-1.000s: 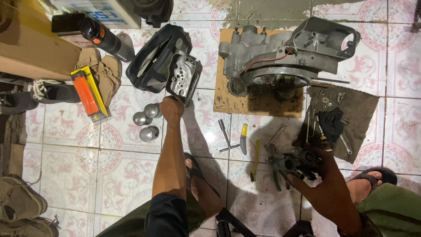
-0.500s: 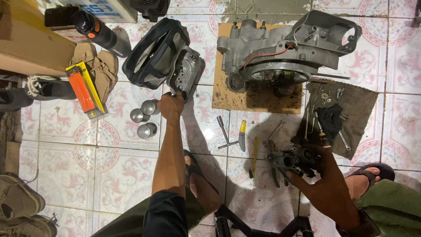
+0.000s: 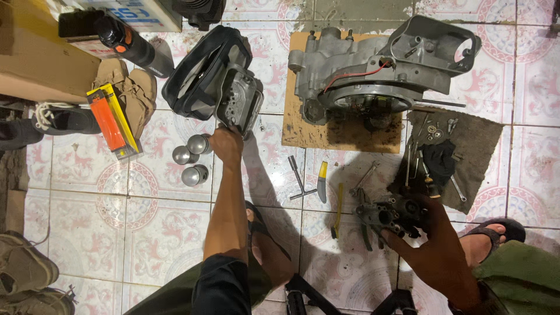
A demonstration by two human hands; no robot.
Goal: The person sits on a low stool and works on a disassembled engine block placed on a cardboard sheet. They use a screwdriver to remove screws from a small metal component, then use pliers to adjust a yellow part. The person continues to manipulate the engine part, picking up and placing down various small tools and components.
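Note:
My left hand point(image 3: 226, 144) reaches forward and grips the near end of a grey metal engine cover point(image 3: 238, 102) that leans against a black plastic housing point(image 3: 198, 73) on the tiled floor. My right hand point(image 3: 429, 224) holds a dark, greasy carburettor point(image 3: 389, 214) low at the right, just above the floor. Three shiny metal cups point(image 3: 192, 158) stand just left of my left hand.
A large grey engine case point(image 3: 379, 70) rests on a cardboard sheet point(image 3: 318, 131). A brown cloth point(image 3: 475, 146) holds small tools and bolts. A T-handle wrench point(image 3: 297, 175), a yellow-handled knife point(image 3: 322, 178), an orange box point(image 3: 111, 122), a black bottle point(image 3: 131, 44) and shoes point(image 3: 26, 271) lie around.
My left hand has stayed on the engine cover's end while the view drifted slightly. The right hand keeps holding the carburettor in about the same place.

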